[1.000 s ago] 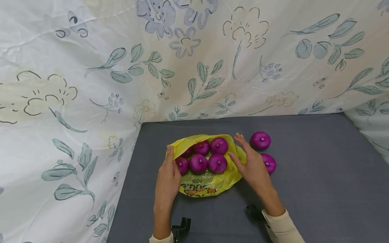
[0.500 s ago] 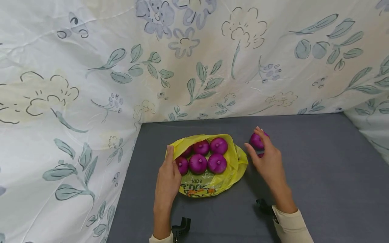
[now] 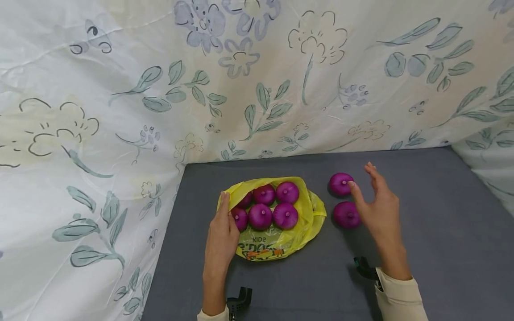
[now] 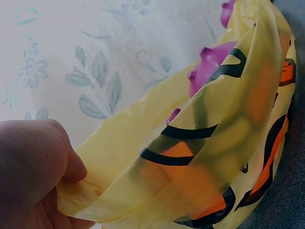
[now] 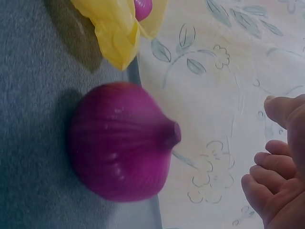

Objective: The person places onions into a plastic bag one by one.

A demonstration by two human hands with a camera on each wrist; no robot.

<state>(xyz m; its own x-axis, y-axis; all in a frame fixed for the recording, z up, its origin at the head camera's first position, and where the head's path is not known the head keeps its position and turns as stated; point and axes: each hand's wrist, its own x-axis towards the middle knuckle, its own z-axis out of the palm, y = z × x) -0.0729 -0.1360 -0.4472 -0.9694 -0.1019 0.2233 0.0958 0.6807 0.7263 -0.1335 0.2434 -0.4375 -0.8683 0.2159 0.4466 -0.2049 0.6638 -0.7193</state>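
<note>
A yellow plastic bag [image 3: 315, 220] with printed letters lies on its side, mouth gaping, with several purple onions [image 3: 260, 217] inside. My left hand [image 3: 222, 236] pinches the left edge of the bag's mouth; in the left wrist view the thumb [image 4: 71, 164] presses the yellow film. To the right of the bag sit two loose onions, a far one [image 3: 339, 184] and a near one [image 3: 346, 215]. Just right of these, my right hand [image 3: 381, 214] is held with fingers spread, holding nothing. The right wrist view shows an onion [image 5: 121, 143] apart from the fingers.
A dark grey cloth [image 3: 441, 232] covers the table. Behind it and along the left hangs a white floral sheet [image 3: 257, 89]. Black wrist straps [image 3: 239, 299] show at both forearms.
My right hand has moved right, from the bag's edge, past the two loose onions, uncovering the near one. The left hand keeps its hold on the bag; the onions stay put.
</note>
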